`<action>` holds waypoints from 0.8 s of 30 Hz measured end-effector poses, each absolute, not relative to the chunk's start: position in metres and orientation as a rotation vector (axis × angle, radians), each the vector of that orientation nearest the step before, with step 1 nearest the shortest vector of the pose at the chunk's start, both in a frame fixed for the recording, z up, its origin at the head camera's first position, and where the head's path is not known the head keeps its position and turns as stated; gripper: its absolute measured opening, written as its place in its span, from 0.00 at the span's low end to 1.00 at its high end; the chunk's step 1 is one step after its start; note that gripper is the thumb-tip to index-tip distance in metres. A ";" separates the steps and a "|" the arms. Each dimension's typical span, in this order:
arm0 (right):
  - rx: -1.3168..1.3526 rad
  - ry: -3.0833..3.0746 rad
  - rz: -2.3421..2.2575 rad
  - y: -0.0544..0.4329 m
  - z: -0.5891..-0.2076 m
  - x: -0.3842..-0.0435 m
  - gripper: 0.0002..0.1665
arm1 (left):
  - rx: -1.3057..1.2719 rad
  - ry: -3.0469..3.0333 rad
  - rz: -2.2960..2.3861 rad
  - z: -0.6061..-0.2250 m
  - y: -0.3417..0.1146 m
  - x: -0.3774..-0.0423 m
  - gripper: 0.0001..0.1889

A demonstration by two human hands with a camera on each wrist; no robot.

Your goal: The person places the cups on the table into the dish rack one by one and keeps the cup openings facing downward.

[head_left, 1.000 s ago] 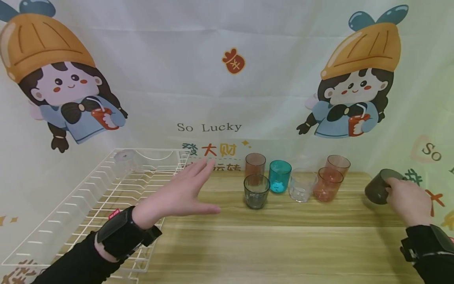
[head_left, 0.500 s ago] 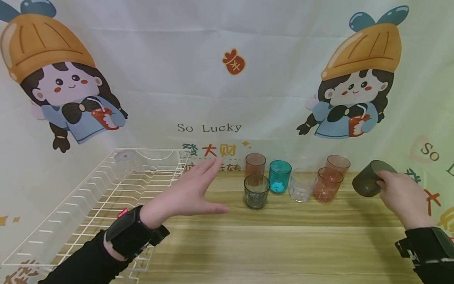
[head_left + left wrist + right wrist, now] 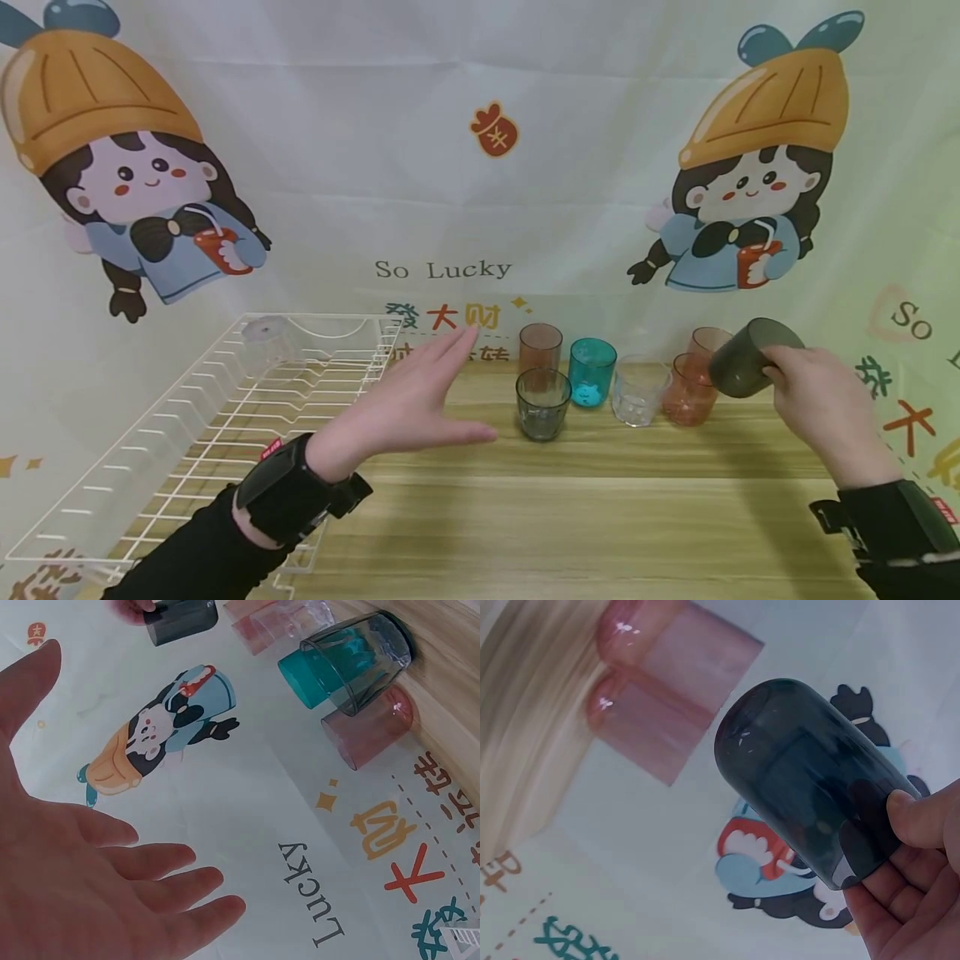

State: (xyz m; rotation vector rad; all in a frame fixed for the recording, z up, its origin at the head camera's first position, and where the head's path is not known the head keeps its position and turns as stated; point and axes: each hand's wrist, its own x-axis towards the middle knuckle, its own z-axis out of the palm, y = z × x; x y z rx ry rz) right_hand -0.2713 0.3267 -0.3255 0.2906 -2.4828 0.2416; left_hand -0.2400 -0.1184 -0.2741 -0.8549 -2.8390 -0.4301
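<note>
**Dark tumbler (image 3: 750, 362) held up by its mouth end**

The bench (image 3: 570, 529) carries everything, the wire rack (image 3: 322, 315) along its left side, its open wires perhaps chosen to let air under the one rack glass (image 3: 266, 343) inside. The left hand (image 3: 408, 408) and right hand (image 3: 832, 412) are well apart: the left, fingers spread, holds nothing; the right grips the dark tumbler above the bench, its base angled down and leftward, likely leaving the body unobstructed. Whether any finger reaches inside the rim, I cannot tell through the dark wall. Pink tumblers (image 3: 686, 400), a teal tumbler (image 3: 592, 362) and others stand grouped towards the rear, probably leaving the front free.

Since half a second ago, the left hand has edged right; the right hand has brought the dark tumbler leftward and higher.
</note>
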 end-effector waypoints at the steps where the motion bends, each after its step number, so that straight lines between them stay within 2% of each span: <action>1: 0.310 -2.458 0.238 0.324 -0.325 -0.271 0.12 | -0.853 -2.837 -0.441 -0.274 -0.117 -0.240 0.61; 24: 0.459 -2.204 0.392 0.263 -0.319 -0.265 0.13 | -0.813 -2.712 -0.724 -0.269 -0.113 -0.245 0.59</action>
